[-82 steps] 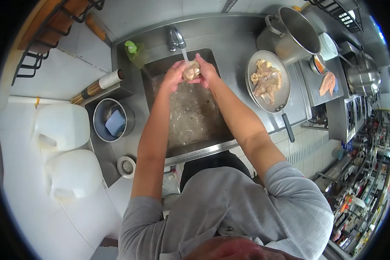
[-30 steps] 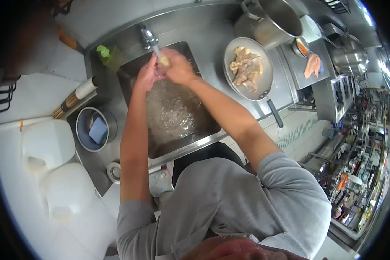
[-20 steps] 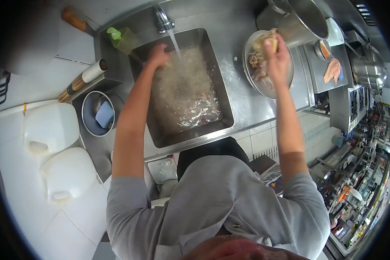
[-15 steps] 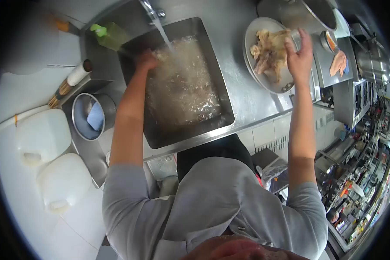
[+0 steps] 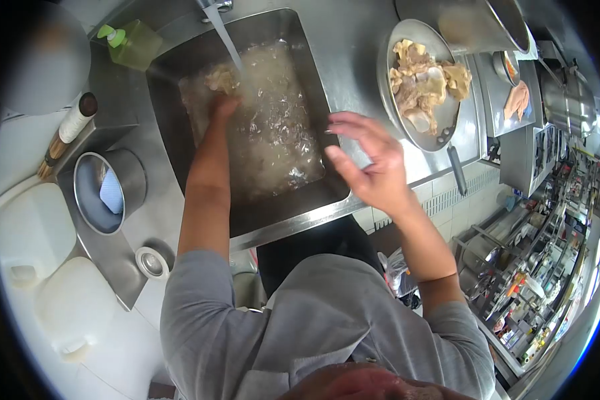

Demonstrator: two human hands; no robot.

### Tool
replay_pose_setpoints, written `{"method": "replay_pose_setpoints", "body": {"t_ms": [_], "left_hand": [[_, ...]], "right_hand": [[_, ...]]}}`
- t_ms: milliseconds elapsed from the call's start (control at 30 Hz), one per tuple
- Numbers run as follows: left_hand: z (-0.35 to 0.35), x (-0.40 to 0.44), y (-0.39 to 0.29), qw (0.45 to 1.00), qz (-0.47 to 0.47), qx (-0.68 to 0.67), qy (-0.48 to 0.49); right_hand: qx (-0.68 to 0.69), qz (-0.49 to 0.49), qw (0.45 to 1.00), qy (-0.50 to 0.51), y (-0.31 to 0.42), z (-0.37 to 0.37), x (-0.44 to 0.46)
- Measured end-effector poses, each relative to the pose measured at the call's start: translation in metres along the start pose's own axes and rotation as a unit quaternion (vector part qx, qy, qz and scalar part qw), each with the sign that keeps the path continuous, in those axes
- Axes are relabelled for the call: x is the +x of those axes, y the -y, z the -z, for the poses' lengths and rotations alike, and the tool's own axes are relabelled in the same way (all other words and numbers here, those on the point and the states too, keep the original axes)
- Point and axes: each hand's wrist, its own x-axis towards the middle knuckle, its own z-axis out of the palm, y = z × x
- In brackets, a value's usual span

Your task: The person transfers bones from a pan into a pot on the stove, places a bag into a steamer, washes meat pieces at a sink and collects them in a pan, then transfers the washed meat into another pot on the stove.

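Observation:
My left hand (image 5: 224, 107) is partly in the cloudy water of the sink (image 5: 237, 217), its fingers at a pale piece of meat (image 5: 221, 79) that shows at the surface. The fingertips are hidden by the meat and water; the hand looks closed on it. Above the sink's right rim, my right hand (image 5: 373, 157) hangs with fingers apart and nothing in it. To its right, a round metal pan (image 5: 440, 141) with a handle holds several pale, bony meat pieces (image 5: 423, 87).
Water runs from the tap (image 5: 217, 8) into the sink. A green-topped soap bottle (image 5: 132, 45) stands at the back left. Left of the sink are a steel pot (image 5: 107, 193) and white jugs (image 5: 33, 233). A large pot (image 5: 477, 27) stands behind the pan.
My right hand has left the meat in the pan and come left to the sink, empty. Under my left hand, a meat piece now shows at the water's surface.

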Motion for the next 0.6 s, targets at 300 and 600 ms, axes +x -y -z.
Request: {"method": "replay_pose_setpoints", "body": {"t_ms": [300,600], "left_hand": [[0.010,0.054,-0.003,0.978,-0.091,0.064,-0.177],[-0.014,-0.038,-0.023,0.738,-0.021,-0.607,0.295]], "right_hand": [[0.031,-0.053,0.997,0.048,-0.017,-0.070,0.012],[0.223,-0.254,0.941,0.030,-0.034,-0.118,0.123]]}}
